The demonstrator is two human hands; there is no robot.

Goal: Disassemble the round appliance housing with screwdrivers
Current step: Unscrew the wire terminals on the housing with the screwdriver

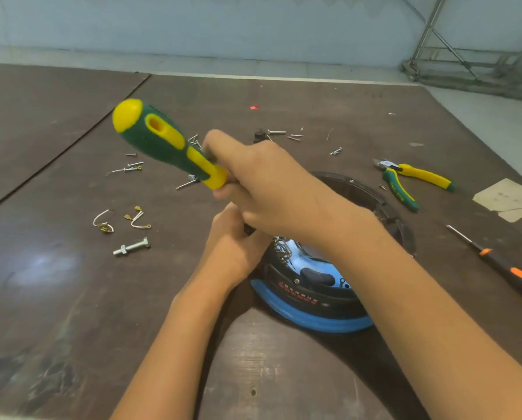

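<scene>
The round appliance housing (311,301), black with a blue rim and a shiny chrome inside, lies on the brown table in front of me. My right hand (268,189) grips the lower end of a green and yellow screwdriver (162,140); its handle tilts up to the left and its shaft is hidden under my hands. My left hand (232,244) is curled at the housing's left edge, below my right hand, around a small dark part that is mostly hidden.
Green and yellow pliers (411,183) lie right of the housing. A black and orange screwdriver (502,265) lies at the far right. Loose screws (132,165), wire pieces (105,222) and a bolt (132,247) are scattered left; more screws (296,136) lie behind. A paper scrap (508,198) sits far right.
</scene>
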